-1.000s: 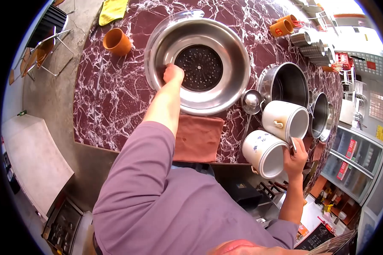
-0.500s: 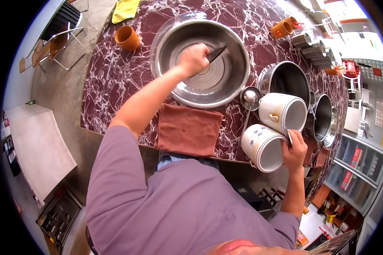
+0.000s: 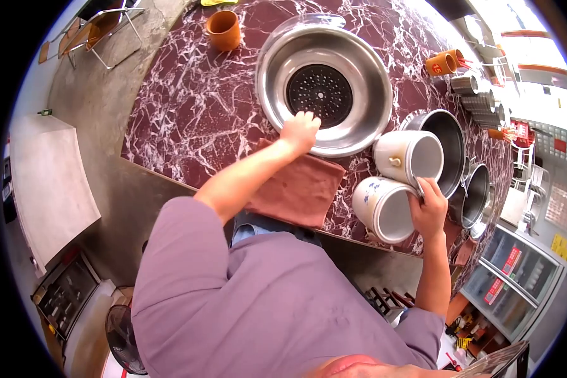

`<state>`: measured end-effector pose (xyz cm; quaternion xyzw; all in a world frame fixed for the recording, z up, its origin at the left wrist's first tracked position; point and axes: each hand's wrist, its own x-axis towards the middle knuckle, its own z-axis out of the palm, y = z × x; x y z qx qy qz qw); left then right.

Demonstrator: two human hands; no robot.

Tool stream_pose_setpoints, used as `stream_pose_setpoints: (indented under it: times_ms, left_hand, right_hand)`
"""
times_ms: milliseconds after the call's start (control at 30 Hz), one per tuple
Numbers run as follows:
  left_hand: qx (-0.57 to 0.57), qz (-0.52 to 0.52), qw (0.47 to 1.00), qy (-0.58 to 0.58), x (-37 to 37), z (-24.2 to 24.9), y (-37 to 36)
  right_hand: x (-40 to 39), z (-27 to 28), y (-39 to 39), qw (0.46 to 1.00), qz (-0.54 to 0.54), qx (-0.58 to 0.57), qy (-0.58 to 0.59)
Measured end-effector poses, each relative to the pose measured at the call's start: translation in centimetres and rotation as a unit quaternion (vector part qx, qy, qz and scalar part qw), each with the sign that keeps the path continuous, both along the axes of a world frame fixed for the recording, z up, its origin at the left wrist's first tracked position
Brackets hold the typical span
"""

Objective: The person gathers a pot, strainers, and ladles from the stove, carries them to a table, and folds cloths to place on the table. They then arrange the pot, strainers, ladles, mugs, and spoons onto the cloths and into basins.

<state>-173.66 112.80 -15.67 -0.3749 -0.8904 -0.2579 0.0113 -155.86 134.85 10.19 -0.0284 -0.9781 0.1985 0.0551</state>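
Note:
A wide steel basin [image 3: 375, 120] stands on the marbled table in the head view. A black perforated disc [image 3: 320, 94] lies level over its bottom. My left hand [image 3: 300, 132] is closed at the disc's near edge, over the basin's rim; the fingertips are hidden. Two white ceramic pots lie on their sides, mouths toward the right: the upper pot [image 3: 397, 148] has a small gold handle, the lower pot [image 3: 366, 201] blue flowers. Where their rims meet, my right hand [image 3: 429, 205] is closed on them. A folded brown cloth [image 3: 299, 189] lies below the basin.
Dark-bottomed steel pots [image 3: 453, 145] stand right of the white pots, with another pan [image 3: 475, 201] beyond. An orange cup [image 3: 223, 30] sits at the upper left. More orange cups [image 3: 441, 64] and stacked metal cups [image 3: 482, 101] line the far right. The table's edge [image 3: 164, 175] runs in front of me.
The disc has turned from edge-on to level in the basin, and my left hand has drawn back to the near rim. The upper white pot has shifted left, covering the ladle. The view has turned.

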Motion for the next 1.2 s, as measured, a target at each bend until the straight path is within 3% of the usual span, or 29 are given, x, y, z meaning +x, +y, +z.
stream_pose_setpoints:
  times_ms: [100, 200, 333, 567, 800, 933, 1067, 1200]
  left_hand:
    - [0.157, 0.006, 0.987, -0.023, 3.1, 2.8, -5.0]
    - [0.137, 0.014, 0.987, -0.083, 6.9, 2.1, -8.5]
    - [0.127, -0.03, 0.99, -0.053, 8.6, -0.7, -10.4]
    - [0.108, -0.016, 0.993, -0.048, 8.6, -1.1, -10.3]
    - [0.1, -0.018, 0.993, -0.065, 8.5, -1.0, -10.1]
    - [0.057, -0.026, 0.996, -0.069, 8.6, -1.0, -9.5]
    - [0.023, -0.034, 0.998, -0.039, 8.9, -1.1, -8.5]
    - [-0.031, -0.02, 0.999, -0.008, 9.4, -1.3, -8.5]
  right_hand:
    - [-3.8, -1.5, -0.6, 1.0, 0.011, -0.003, -0.001]
    - [-9.1, -4.8, -1.4, 1.0, 0.024, 0.011, 0.007]
    - [-18.6, -14.3, -2.8, 0.998, 0.052, 0.032, 0.031]
    - [-24.9, -24.5, -5.4, 0.997, 0.027, 0.074, 0.004]
    - [-27.1, -26.9, -6.2, 0.998, -0.023, 0.066, -0.005]
    - [-26.4, -26.7, -6.6, 0.993, -0.076, 0.059, -0.074]
    - [-22.0, -24.1, -7.5, 0.99, -0.134, 0.001, 0.049]
    - [-11.3, -18.9, -11.0, 0.96, -0.116, -0.065, 0.245]
